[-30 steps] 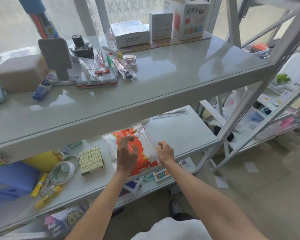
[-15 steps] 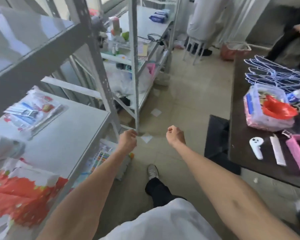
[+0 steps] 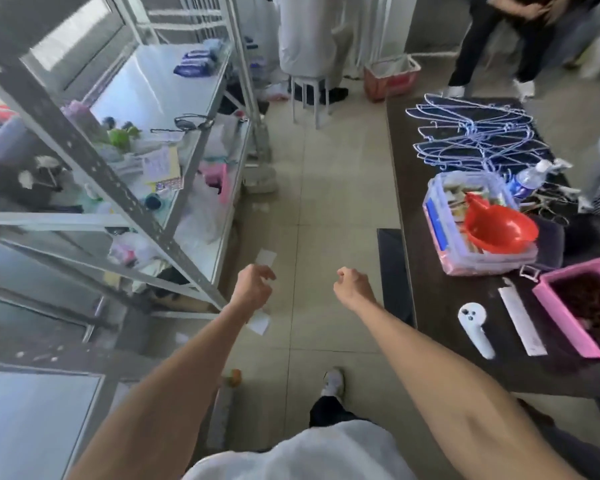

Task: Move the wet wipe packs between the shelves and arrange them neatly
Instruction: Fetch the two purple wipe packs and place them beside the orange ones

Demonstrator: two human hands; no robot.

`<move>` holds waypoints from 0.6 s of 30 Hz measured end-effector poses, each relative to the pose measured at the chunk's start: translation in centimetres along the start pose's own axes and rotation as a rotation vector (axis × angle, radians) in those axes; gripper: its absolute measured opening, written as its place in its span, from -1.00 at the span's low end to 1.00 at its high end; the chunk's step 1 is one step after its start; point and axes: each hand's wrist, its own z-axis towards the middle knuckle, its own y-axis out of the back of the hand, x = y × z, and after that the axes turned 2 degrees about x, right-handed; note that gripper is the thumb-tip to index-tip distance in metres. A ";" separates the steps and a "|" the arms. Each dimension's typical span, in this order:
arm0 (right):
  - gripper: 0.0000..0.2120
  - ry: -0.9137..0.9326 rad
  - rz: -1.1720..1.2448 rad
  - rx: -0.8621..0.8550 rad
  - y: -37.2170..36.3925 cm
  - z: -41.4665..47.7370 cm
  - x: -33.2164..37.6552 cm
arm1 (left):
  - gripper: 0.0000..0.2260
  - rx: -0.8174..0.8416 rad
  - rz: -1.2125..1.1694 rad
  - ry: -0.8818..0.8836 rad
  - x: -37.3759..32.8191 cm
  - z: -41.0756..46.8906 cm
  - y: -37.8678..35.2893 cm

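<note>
Walking between the racks is the step judged to be in hand, with nothing carried. The left hand (image 3: 252, 289) is loosely curled, fingers half closed on no object, and the right hand (image 3: 352, 285) is drawn into a soft empty fist; both are held out in front over the pale tiled floor (image 3: 340, 188). The dark blue wet wipe packs (image 3: 193, 62) are seen lying on the glossy white top shelf (image 3: 160, 95) of the far grey steel rack — well apart from both hands, near the window end.

To do the step well, that shelf should be approached squarely along the aisle, and both hands should be opened before reaching, so that a pack can be taken flat by its edges rather than crumpled. The slanted grey steel brace (image 3: 94, 157) of the nearer rack should be cleared by the left arm.

Small white paper scraps (image 3: 265, 258) are scattered on the floor ahead and could slip underfoot. On the right, a dark table (image 3: 440, 306) is crowded with blue wire hangers (image 3: 478, 136), a clear plastic box holding a red funnel (image 3: 499, 230), and a pink tray (image 3: 582, 306). People are standing at the far end — the aisle is narrow.
</note>
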 end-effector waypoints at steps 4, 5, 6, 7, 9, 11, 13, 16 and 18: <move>-0.54 0.013 -0.014 0.004 3.4 6.1 1.6 | -0.66 -0.002 0.032 -0.022 -4.1 5.9 -0.2; -0.54 0.016 -0.016 0.006 4.1 7.3 2.1 | -0.66 0.002 0.038 -0.032 -5.0 7.1 -0.3; -0.54 0.020 -0.020 0.009 4.7 8.6 2.6 | -0.67 0.008 0.046 -0.042 -5.9 8.4 -0.2; -0.55 0.022 -0.022 0.014 5.3 9.9 3.2 | -0.67 0.018 0.052 -0.048 -6.6 9.8 -0.2; -0.55 0.029 -0.021 0.016 6.4 12.7 4.1 | -0.67 0.046 0.065 -0.052 -7.6 12.8 -0.3; -0.55 0.038 -0.026 0.022 7.4 15.7 5.1 | -0.66 0.060 0.085 -0.049 -8.4 16.2 -0.5; -0.55 0.035 -0.037 0.030 8.4 18.8 6.1 | -0.64 0.067 0.095 -0.027 -9.3 20.0 -0.6; -0.54 0.028 -0.060 0.030 10.2 24.2 8.3 | -0.64 0.076 0.092 0.037 -11.0 26.7 -0.3; -0.53 0.031 -0.085 0.025 11.7 28.2 10.4 | -0.64 0.094 0.066 0.022 -12.2 31.9 0.1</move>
